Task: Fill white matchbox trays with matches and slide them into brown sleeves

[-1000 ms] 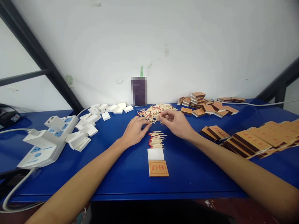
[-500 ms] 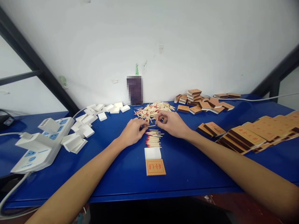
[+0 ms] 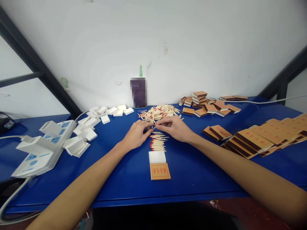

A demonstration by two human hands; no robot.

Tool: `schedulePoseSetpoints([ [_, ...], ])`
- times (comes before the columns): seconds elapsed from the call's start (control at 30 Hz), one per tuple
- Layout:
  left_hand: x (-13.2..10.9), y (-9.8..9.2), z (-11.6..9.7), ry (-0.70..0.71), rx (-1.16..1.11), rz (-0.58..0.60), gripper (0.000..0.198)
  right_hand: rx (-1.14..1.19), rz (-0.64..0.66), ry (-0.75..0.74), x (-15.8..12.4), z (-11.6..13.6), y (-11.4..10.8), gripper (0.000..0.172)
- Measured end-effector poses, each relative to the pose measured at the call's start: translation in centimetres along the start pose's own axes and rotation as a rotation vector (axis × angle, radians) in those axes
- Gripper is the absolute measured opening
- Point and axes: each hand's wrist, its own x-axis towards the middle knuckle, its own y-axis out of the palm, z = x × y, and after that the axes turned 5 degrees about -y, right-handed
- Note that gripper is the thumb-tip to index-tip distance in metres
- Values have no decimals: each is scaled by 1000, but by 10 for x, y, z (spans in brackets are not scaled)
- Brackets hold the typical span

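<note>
My left hand [image 3: 139, 133] pinches a matchstick [image 3: 155, 126] at its fingertips, just in front of the loose heap of matches [image 3: 161, 112]. Close beside it, my right hand [image 3: 174, 127] has thumb and forefinger closed at the same matchstick's other end. Below both hands, a column of matches [image 3: 157, 142] lies crosswise, red heads to the left. Nearer to me is an open matchbox [image 3: 160, 171], its white tray [image 3: 157, 157] slid out toward the matches.
White trays [image 3: 91, 122] and a power strip [image 3: 49, 148] lie on the left. Matchboxes are piled at the back right [image 3: 211, 108], and rows of them [image 3: 256, 139] spread along the right. A dark pixelated panel [image 3: 139, 92] leans on the wall.
My right hand has moved left, so its fingertips now meet those of my left hand at the matchstick. My left hand has barely moved.
</note>
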Motion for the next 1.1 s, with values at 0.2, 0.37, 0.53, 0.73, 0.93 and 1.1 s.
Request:
schedulePoseSetpoints([
  [0.2, 0, -1, 0, -1, 30, -13, 18, -12, -69, -17, 1, 5, -3, 21],
  [0.37, 1, 0, -1, -2, 68, 47, 21, -48, -112, -3, 4, 7, -15, 20],
  [0.53, 1, 1, 0, 13, 36, 60, 21, -112, -64, -108, 3, 11, -25, 17],
  [0.73, 1, 1, 2, 17, 24, 54, 22, -121, -132, -72, -1, 14, -24, 19],
  [0.93, 1, 2, 3, -4, 14, 30, 21, -380, 13, -138, 0, 4, -9, 22],
  [1.1, 2, 3, 4, -46, 5, -37, 22, -546, 166, -255, 4, 1, 6, 35],
])
